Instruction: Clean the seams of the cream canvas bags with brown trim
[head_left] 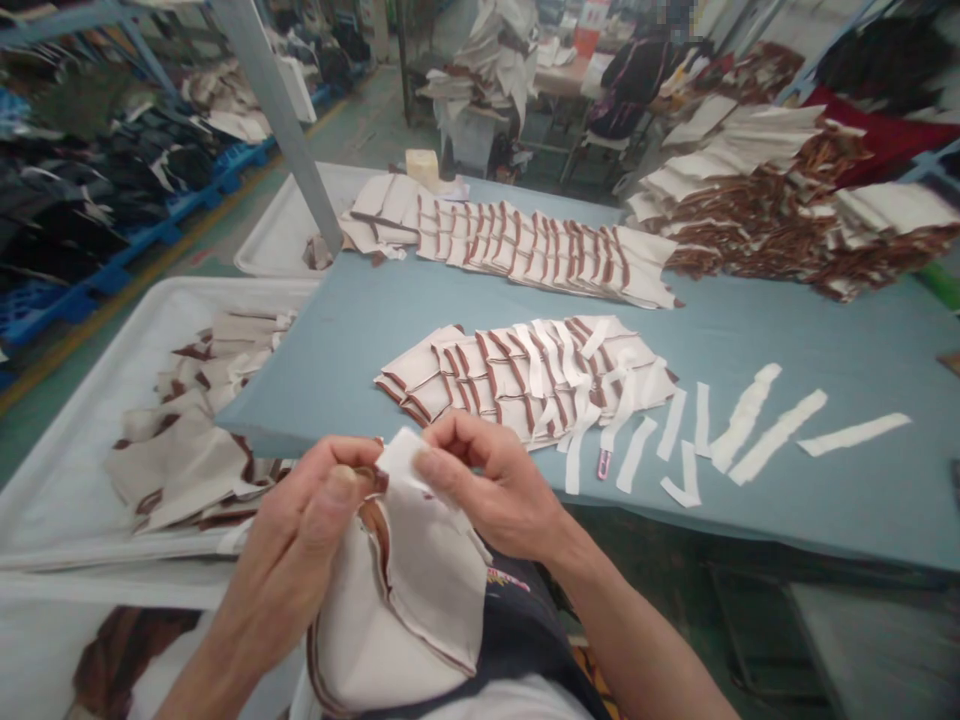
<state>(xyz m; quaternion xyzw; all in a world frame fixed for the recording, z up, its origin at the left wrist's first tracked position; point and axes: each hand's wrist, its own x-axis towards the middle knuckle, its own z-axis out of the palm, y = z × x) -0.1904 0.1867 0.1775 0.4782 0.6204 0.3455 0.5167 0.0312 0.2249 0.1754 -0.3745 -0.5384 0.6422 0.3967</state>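
My left hand (307, 530) is closed, thumb and fingers pinching the brown edge of a cream fabric piece (397, 640) that hangs over my lap. The piece has brown trim and lies folded in layers. My right hand (495, 485) is also closed, pinching a bright white strip (401, 460) against the top of the fabric, close to my left fingertips. Just beyond my hands, a fanned row of cream pieces with brown edges (465, 375) lies on the blue table (825, 510), with several loose white strips (776, 435) on and beside it.
A longer row of cream pieces (525, 245) lies farther back. Big stacks of cream and brown fabric (780, 200) stand at the back right. White bins (165, 300) with fabric pieces are on my left. A grey post (285, 120) rises by the table. A small pink-handled tool (604, 463) lies among the strips.
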